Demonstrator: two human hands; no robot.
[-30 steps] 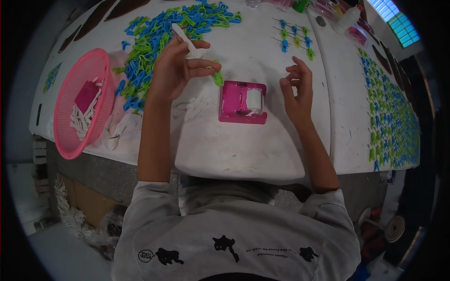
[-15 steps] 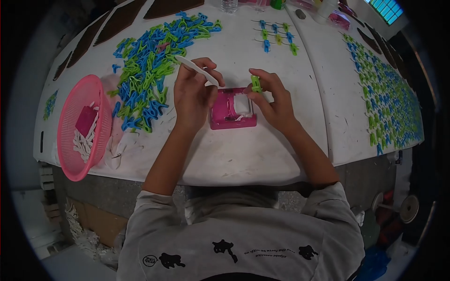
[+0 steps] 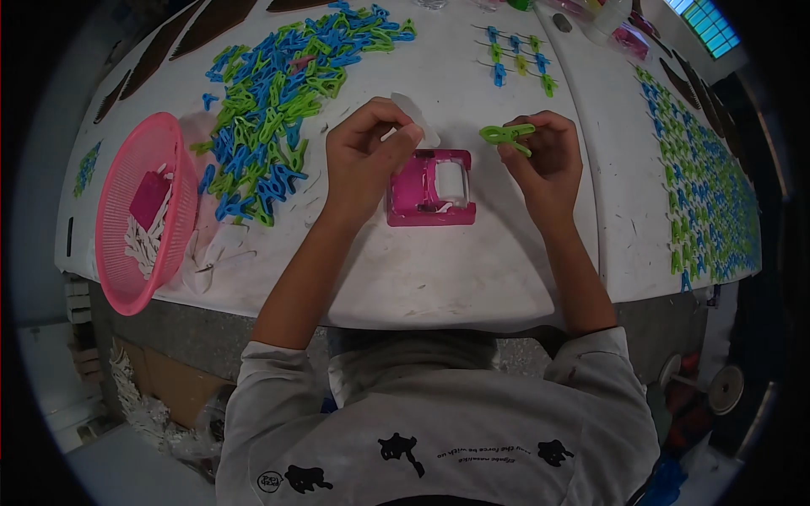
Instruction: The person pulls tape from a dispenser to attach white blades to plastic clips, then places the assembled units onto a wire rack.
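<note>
My left hand point(image 3: 368, 158) pinches a thin white piece point(image 3: 412, 114), blurred, which sticks up beyond the fingertips over the table. Between thumb and fingers of my right hand point(image 3: 548, 164) is a green plastic clothespin point(image 3: 508, 133), lying sideways with its end pointing left. On the table between the two hands stands a small pink holder point(image 3: 409, 212) with a white roller-like part point(image 3: 450, 182) on its right side. My left fingertips are just above the holder's upper left corner, while the right hand is apart from it.
A large heap of blue and green clothespins point(image 3: 270, 110) spreads at the left. Nearer sits a pink basket point(image 3: 114, 282) with white strips. Rows of clips on thin sticks point(image 3: 519, 59) lie at the back right, and a dense clip array point(image 3: 704, 177) covers the right table.
My right hand has moved right, away from the pink holder, and the clothespin has turned sideways. My left hand has shifted right, and its white piece now points up beyond the fingers.
</note>
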